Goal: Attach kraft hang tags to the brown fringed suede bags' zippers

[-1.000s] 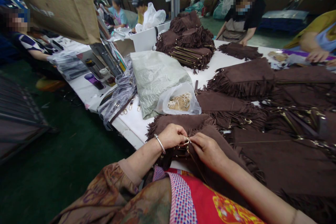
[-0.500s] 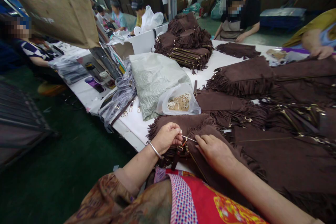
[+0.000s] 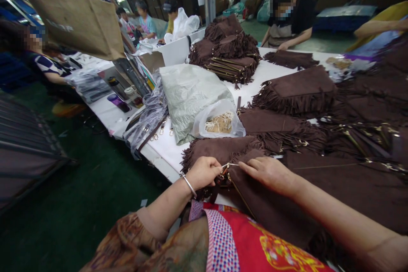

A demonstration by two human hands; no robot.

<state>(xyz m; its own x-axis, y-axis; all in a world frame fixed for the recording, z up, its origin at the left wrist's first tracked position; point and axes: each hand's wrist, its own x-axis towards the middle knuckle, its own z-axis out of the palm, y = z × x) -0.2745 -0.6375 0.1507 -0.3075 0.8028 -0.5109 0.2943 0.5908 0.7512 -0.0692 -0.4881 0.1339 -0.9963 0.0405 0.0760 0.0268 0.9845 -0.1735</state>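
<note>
Between my two hands a thin white string (image 3: 233, 164) is pulled taut, just above the gold metal hardware (image 3: 225, 172) at the corner of a dark brown bag (image 3: 255, 191). My left hand (image 3: 204, 172), with a silver bangle at the wrist, pinches one end of the string. The other end is pinched by my right hand (image 3: 267, 172), over the bag's upper edge. A gold zipper runs down the bag's side. Behind my hands lies another brown fringed bag (image 3: 219, 151). An open plastic bag (image 3: 199, 125) beyond it holds more white strings on tan card.
Brown fringed bags (image 3: 296, 89) spread over the right of the white table (image 3: 168, 153), with a tall pile (image 3: 229, 42) farther back. A grey-green plastic sheet (image 3: 194, 93) lies left of centre. A masked co-worker (image 3: 290, 21) sits across, and a person in yellow reaches in at far right.
The string now stretches straight between my hands over the hardware; my right hand has risen slightly and its fingers have closed on the string. The far-right co-worker's hand has pulled back.
</note>
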